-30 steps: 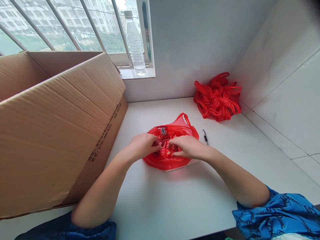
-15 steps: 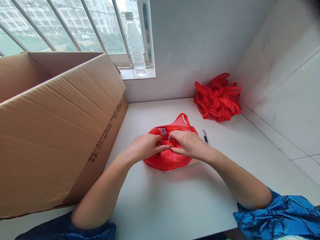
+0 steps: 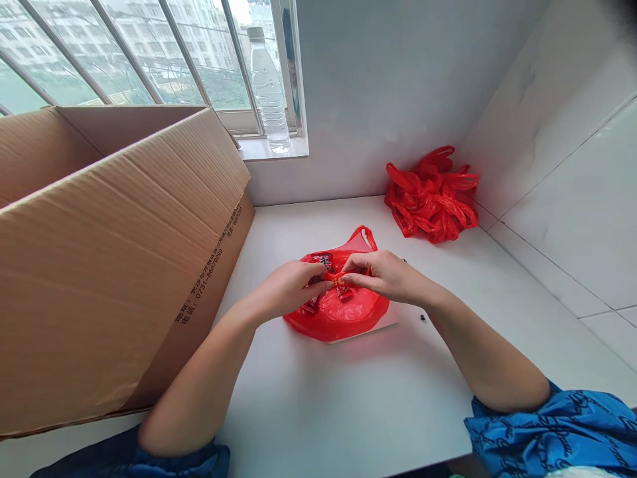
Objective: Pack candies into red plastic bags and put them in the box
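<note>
A small red packet with yellow print [image 3: 339, 281] is pinched between the fingertips of both hands. My left hand [image 3: 294, 287] grips its left end, thumb against fingers. On its right end, my right hand [image 3: 381, 273] pinches in the same way. Directly below lies an open red plastic bag [image 3: 338, 322], its handle loop pointing away from me. Inside the bag are several small red packets, one with a black printed character [image 3: 326, 260]. A flat pale sheet or book [image 3: 385, 324] sticks out from under the bag, mostly hidden.
A large open cardboard box [image 3: 149, 252] stands on the left of the white table [image 3: 318, 405]. Crumpled red plastic bags [image 3: 432, 199] lie by the back wall. A clear bottle [image 3: 269, 93] stands on the windowsill. My right wrist mostly hides a pen [image 3: 423, 317].
Both hands have lifted slightly, and the red packet between them shows more clearly. My right hand has moved a little right and away from me, now covering most of the pen.
</note>
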{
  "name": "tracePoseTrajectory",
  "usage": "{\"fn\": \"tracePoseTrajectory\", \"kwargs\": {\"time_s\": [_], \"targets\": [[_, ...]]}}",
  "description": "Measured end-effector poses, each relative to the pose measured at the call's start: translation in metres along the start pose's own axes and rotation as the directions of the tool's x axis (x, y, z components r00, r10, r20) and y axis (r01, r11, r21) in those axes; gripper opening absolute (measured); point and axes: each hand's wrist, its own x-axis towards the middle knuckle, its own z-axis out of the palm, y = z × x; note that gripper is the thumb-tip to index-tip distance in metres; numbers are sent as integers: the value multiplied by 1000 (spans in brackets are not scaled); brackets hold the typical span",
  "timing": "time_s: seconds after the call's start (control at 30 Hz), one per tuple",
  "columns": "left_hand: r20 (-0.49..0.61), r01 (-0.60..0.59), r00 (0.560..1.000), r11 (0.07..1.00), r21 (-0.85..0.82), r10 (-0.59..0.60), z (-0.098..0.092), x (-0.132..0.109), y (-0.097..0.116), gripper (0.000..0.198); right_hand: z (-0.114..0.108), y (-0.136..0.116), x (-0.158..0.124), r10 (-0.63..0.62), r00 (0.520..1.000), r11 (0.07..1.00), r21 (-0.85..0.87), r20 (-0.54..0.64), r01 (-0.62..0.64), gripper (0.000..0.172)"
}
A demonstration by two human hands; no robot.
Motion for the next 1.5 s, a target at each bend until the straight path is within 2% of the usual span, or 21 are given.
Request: {"fn": "tracePoseTrajectory", "kwargs": {"time_s": [0.13,0.2,0.3,0.37,0.43,0.53,0.63,0.83,1.03,1.13,1.27,1.37,1.5], "targets": [[40,29,999,999,45,-30,0,-1,-1,44,0,4,0,-6,998,999,-37,66,9,18],[28,88,995,988,130,-92,1,1,-5,43,2,6,2,21,994,991,-131,105,-7,21],[-140,218,973,931,293,-184,5,8,-14,32,8,10,7,101,994,923,-376,38,-80,22],[-270,286,943,889,357,-195,9,14,-22,24,13,15,11,123,991,856,-501,-47,-130,21],[-344,320,920,867,382,-188,15,20,-29,23,18,20,15,130,986,792,-587,-105,-167,19],[-357,353,909,850,390,-213,25,26,-35,31,22,28,17,163,980,702,-685,-117,-198,24],[-325,356,917,841,407,-231,34,30,-38,40,24,34,17,208,976,662,-726,-61,-186,26],[-327,290,933,850,439,-150,45,33,-43,52,27,39,18,200,980,688,-710,-19,-154,26],[-355,173,935,894,413,-17,46,35,-49,28,25,36,21,205,978,700,-694,-33,-170,21],[-354,147,935,902,405,6,45,36,-51,19,22,36,21,204,977,721,-666,-61,-192,21],[-341,133,940,912,388,8,43,35,-50,12,14,35,17,160,982,796,-575,-104,-191,24],[-355,114,935,949,292,-3,40,33,-40,15,7,28,12,87,989,875,-466,-121,-133,24],[-359,21,933,1000,-1,-20,36,27,-22,32,2,11,7,14,994,966,-256,-108,-41,26]]}}
